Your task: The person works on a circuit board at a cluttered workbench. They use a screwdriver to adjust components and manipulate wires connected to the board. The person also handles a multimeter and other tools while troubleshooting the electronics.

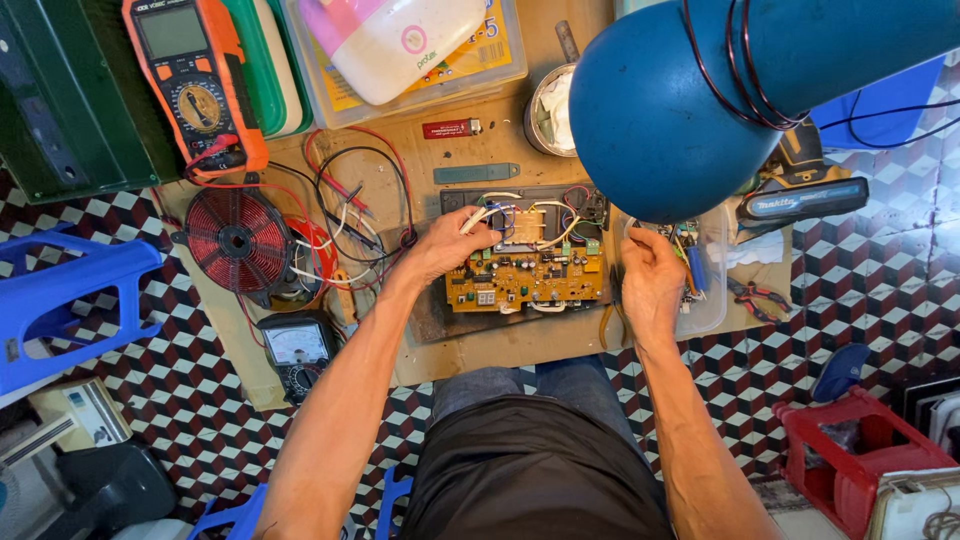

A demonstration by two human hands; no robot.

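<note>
An orange-brown circuit board (530, 275) with wires lies on a low wooden board (470, 140) in front of me. My left hand (447, 243) rests on the circuit board's left end, fingers closed around white wires (478, 215) coming off its top. My right hand (650, 280) is at the circuit board's right edge, next to a clear plastic tray (712, 300); its fingers are curled, and I cannot tell whether they hold anything. A big blue lamp shade (660, 110) hangs above and hides the area behind the right hand.
A red coil disc (238, 240) and an analogue meter (297, 347) lie at the left. An orange multimeter (195, 80), a clear box (400, 60) and a metal cup (550, 110) sit farther back. Blue stool (70, 290) left, red crate (850, 450) right, cordless drill (800, 200), pliers (755, 297).
</note>
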